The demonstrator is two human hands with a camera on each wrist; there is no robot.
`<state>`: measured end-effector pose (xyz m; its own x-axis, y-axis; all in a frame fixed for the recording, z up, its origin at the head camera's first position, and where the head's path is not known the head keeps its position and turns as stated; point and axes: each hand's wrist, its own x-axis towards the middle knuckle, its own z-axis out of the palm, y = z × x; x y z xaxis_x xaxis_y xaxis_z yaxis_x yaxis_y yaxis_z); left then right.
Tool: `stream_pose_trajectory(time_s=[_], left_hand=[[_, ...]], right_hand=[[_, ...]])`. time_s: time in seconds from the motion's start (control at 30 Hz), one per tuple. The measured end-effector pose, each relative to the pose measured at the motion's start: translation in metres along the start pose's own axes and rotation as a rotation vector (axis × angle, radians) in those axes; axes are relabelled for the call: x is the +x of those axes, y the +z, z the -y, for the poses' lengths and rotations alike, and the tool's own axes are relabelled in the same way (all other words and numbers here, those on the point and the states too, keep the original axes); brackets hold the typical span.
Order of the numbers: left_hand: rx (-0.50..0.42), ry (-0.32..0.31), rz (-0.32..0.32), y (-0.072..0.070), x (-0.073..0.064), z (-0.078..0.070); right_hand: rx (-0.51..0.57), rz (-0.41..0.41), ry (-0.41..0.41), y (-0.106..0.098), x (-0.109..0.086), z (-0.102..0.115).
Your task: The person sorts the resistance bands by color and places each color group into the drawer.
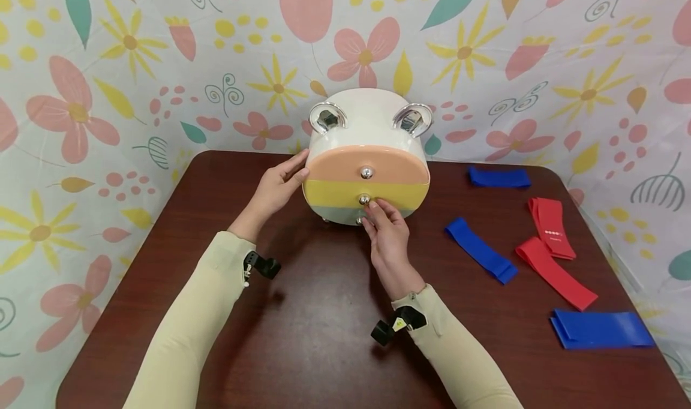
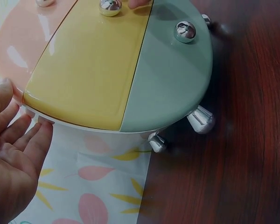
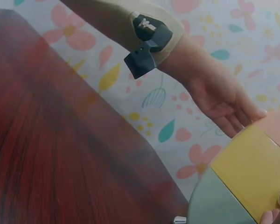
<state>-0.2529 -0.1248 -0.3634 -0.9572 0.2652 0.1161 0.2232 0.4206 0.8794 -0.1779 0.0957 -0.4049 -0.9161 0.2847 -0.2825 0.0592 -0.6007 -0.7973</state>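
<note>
A small rounded drawer chest [image 1: 367,118] with a white body stands at the back of the table. Its front has an orange drawer [image 1: 337,163], a yellow drawer [image 1: 329,192] and a green drawer [image 2: 170,74], each with a silver knob. My left hand [image 1: 272,190] rests against the chest's left side, fingers extended behind it and thumb at the front edge. My right hand [image 1: 390,238] is at the front, its fingertips right beside the yellow drawer's knob [image 2: 110,6]. In the left wrist view a small gap shows between that knob and a fingertip. All drawers sit flush.
Silver eye-like rings [image 1: 412,119] stick up on top, and silver feet [image 2: 201,119] hold the chest off the table [image 1: 318,337]. Blue bands [image 1: 480,250] and red bands [image 1: 558,274] lie at the right. A flowered cloth [image 1: 216,55] hangs behind.
</note>
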Motion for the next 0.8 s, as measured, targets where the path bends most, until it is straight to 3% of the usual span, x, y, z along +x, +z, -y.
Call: stream_pose_trajectory(time_s=[0.8], left_hand=[[-0.030,-0.001,-0.002,-0.001,-0.001,0.000]], right_hand=[[0.000,-0.026,0.013,0.014,0.002,-0.003]])
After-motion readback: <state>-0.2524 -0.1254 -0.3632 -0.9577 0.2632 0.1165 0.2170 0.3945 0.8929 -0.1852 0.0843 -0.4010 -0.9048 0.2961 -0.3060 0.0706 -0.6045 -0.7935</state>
